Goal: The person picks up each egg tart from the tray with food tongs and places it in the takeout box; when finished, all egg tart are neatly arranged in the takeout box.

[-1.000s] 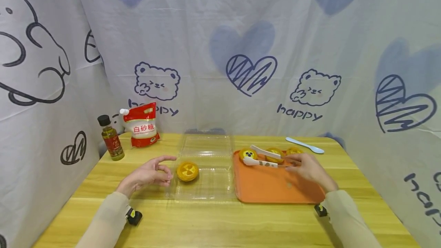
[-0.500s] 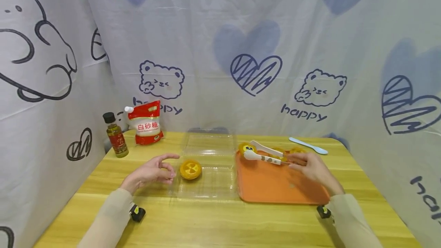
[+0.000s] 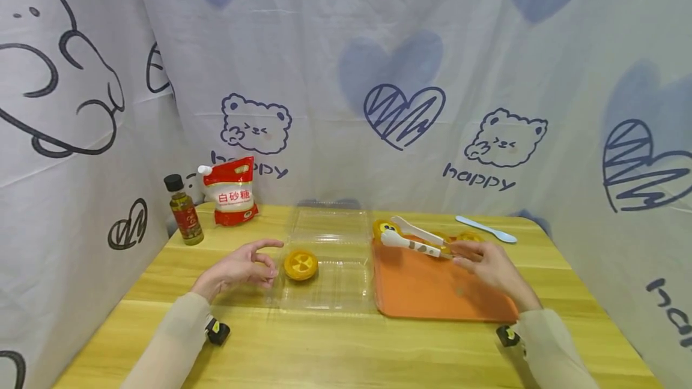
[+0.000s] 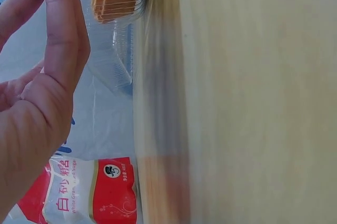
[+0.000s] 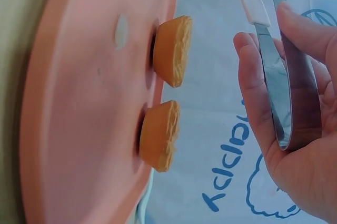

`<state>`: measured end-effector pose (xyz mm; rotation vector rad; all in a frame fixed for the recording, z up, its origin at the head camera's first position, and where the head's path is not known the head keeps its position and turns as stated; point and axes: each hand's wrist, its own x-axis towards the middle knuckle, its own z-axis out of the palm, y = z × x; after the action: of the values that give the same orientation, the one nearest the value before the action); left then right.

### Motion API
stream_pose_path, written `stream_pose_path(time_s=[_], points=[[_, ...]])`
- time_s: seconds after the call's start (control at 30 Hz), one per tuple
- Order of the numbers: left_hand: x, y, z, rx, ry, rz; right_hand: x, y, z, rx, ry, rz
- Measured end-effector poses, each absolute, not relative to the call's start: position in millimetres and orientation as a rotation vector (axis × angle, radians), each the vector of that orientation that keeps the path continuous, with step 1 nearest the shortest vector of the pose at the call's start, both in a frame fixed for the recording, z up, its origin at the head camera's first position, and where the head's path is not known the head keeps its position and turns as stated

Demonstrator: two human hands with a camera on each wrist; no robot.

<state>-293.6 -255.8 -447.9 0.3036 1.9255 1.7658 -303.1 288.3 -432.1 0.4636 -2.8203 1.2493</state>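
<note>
My right hand [image 3: 486, 263] holds metal tongs [image 5: 303, 97] with white plastic ends. At their tips is an egg tart with a face decoration [image 3: 383, 229], apparently lifted above the back left corner of the orange tray [image 3: 421, 287]. Two more egg tarts stand on the tray; one tart [image 5: 172, 51] shows clearly in the right wrist view. On the left, my left hand [image 3: 240, 269] appears to pinch the left rim of an open clear plastic container [image 3: 340, 287]; its fingertips are partly cut off in the left wrist view. One egg tart [image 3: 301, 265] sits inside the container.
A red-and-white sugar pouch [image 3: 233, 194] and a dark-capped oil bottle [image 3: 185, 212] stand at the back left. Behind the tray lies a pale blue spoon [image 3: 486, 229]. Patterned cloth [image 3: 324, 107] hangs behind and beside the wooden table [image 3: 335, 353].
The tongs and the face-decorated tart have risen from the tray and shifted slightly back and left. My left hand stays at the container's rim. The head view has shifted slightly.
</note>
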Motion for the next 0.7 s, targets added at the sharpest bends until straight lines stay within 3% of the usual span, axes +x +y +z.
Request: stream_pose_path(time_s=[0.7], points=[[-293.8,-255.8,-450.6,0.303,1.914,1.775,-289.7,252.6,-428.4,0.586,-2.819,1.216]])
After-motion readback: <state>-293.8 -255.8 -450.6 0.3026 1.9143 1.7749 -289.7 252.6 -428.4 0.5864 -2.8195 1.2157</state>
